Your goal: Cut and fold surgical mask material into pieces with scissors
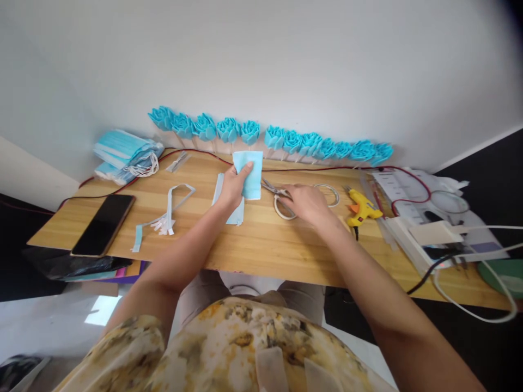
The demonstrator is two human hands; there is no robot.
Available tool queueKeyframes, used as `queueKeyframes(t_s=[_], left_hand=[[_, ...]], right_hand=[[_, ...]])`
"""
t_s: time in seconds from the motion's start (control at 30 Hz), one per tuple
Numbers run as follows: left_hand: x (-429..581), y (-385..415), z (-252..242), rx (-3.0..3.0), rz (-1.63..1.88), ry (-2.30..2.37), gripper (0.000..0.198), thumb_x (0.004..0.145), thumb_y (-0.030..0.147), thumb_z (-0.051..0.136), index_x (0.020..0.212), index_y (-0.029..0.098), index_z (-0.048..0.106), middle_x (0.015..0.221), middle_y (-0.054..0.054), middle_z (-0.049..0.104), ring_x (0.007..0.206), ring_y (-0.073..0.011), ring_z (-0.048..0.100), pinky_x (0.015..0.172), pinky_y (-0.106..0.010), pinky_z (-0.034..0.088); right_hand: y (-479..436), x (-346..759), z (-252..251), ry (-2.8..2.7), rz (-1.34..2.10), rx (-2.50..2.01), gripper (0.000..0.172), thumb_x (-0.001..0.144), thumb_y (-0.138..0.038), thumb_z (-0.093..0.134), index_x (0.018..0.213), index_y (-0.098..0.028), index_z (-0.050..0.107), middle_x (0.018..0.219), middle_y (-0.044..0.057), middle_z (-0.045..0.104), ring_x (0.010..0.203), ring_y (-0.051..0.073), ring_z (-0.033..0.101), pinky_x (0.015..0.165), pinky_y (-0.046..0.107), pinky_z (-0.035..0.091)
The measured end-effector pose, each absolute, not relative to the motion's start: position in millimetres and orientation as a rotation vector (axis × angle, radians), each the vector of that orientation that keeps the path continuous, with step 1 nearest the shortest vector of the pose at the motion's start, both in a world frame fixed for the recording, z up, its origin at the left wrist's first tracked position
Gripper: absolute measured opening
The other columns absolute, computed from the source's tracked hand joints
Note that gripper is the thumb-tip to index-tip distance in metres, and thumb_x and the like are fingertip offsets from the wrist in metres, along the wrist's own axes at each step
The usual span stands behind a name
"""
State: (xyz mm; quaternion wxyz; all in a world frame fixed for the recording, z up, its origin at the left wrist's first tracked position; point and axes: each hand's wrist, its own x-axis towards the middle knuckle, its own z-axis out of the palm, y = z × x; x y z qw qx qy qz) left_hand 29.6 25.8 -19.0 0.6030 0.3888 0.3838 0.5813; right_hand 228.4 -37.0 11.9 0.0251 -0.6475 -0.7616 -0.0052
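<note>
Left hand (233, 188): I am pinching a blue sheet (254, 182), my thumb pressing on its near face while the other fingers are going behind it, out of sight. The sheet is hanging roughly upright above the middle of the table (261, 250), its lower edge coming near the scissors. Beneath my hand and wrist a second blue piece (235, 213) is lying on the wood, partly covered.

Right hand (305, 202): my fingers are bending over the handle of the scissors (281, 214), the blades pointing away to the left, slightly parted. Whether I am gripping the handle or only touching it, I cannot tell. Just beyond the knuckles a pale ring (337, 197) is showing; unclear whether it is belonging to the scissors.

Surroundings: to the left, cut strips (169, 209) are curling in a loose heap, with a phone (104, 224) lying screen up near the table's edge. Behind that, blue masks (120, 149) are sitting in a pile, ear loops spilling out. Blue flowers (229, 129) are lining the wall on pale sticks. To the right, a yellow glue gun (362, 208) is lying near a white power strip (417, 245).
</note>
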Motion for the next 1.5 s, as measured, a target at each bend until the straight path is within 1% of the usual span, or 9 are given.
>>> queueKeyframes(t_s=[0.13,0.33,0.47,0.6,0.7,0.93,1.03,1.27,1.5], left_hand=[[27.6,29.3,-20.8,0.864,1.399,0.839,0.042,0.072,0.049,0.083,0.095,0.018,0.067,0.083,-0.001,0.073,0.08,-0.016,0.067,0.073,-0.028,0.052],[24.9,30.0,-11.9,0.717,1.429,0.73,0.037,0.072,0.044,0.086,0.084,0.018,0.062,0.066,0.005,0.063,0.057,-0.0083,0.056,0.061,-0.022,0.049],[21.1,32.2,-2.9,0.583,1.476,0.728,0.033,0.077,0.039,0.084,0.083,0.018,0.058,0.062,0.006,0.059,0.052,-0.0076,0.053,0.057,-0.022,0.048],[18.4,32.1,2.0,0.544,1.48,0.718,0.031,0.08,0.036,0.082,0.083,0.018,0.057,0.058,0.008,0.054,0.049,-0.0066,0.051,0.052,-0.019,0.045],[17.5,30.4,3.4,0.534,1.476,0.707,0.034,0.079,0.038,0.083,0.081,0.019,0.055,0.056,0.009,0.05,0.045,-0.0061,0.049,0.047,-0.019,0.04],[12.5,36.9,-1.9,0.575,1.519,0.76,0.038,0.081,0.043,0.08,0.077,0.019,0.05,0.053,0.009,0.047,0.042,-0.005,0.044,0.043,-0.019,0.032],[9.5,41.9,-6.6,0.579,1.55,0.788,0.037,0.079,0.042,0.082,0.079,0.019,0.053,0.055,0.009,0.048,0.043,-0.0039,0.042,0.045,-0.019,0.031],[10.5,42.8,-9.0,0.622,1.651,0.791,0.03,0.08,0.036,0.081,0.08,0.018,0.057,0.061,0.008,0.052,0.051,-0.0045,0.045,0.052,-0.018,0.037],[10.7,35.3,-0.4,0.606,1.598,0.873,0.03,0.081,0.04,0.079,0.082,0.018,0.058,0.062,0.006,0.054,0.053,-0.0063,0.047,0.055,-0.019,0.039]], right_hand=[[-53.7,214.2,-1.7,-2.43,-0.059,-2.021,0.037,0.098,-0.028,0.054,0.13,-0.017,0.068,0.114,0.019,0.074,0.101,0.032,0.069,0.079,0.037,0.046],[-47.1,225.5,-0.4,-2.054,0.278,-1.933,0.039,0.086,-0.026,0.066,0.123,-0.016,0.068,0.114,0.017,0.074,0.102,0.03,0.068,0.087,0.04,0.05],[-36.1,245.8,14.1,-1.505,0.995,-1.459,0.056,0.074,-0.046,0.08,0.123,-0.023,0.065,0.092,0.004,0.072,0.078,0.02,0.068,0.073,0.036,0.056],[-33.3,243.1,28.3,-1.241,1.485,-0.947,0.066,0.072,-0.075,0.073,0.113,-0.024,0.069,0.093,0.006,0.073,0.08,0.023,0.07,0.076,0.043,0.06],[-36.9,225.3,33.0,-1.133,1.724,-0.809,0.066,0.08,-0.08,0.06,0.112,-0.023,0.07,0.089,0.009,0.073,0.079,0.026,0.071,0.072,0.047,0.06],[-49.0,192.0,5.1,-1.035,1.92,-0.63,0.054,0.079,-0.069,0.071,0.102,-0.02,0.073,0.07,0.002,0.063,0.055,0.015,0.052,0.047,0.029,0.047],[-56.4,187.7,-7.9,-0.994,1.967,-0.597,0.05,0.082,-0.065,0.07,0.103,-0.02,0.073,0.068,0.001,0.059,0.055,0.014,0.049,0.045,0.026,0.045],[-66.6,182.4,-11.1,-1.061,2.042,-0.573,0.055,0.085,-0.067,0.066,0.112,-0.02,0.071,0.069,0.001,0.059,0.053,0.013,0.049,0.044,0.025,0.045],[-71.6,178.3,-8.1,-1.095,2.06,-0.63,0.054,0.084,-0.067,0.068,0.107,-0.019,0.07,0.066,0.0,0.06,0.049,0.013,0.054,0.042,0.024,0.044]])
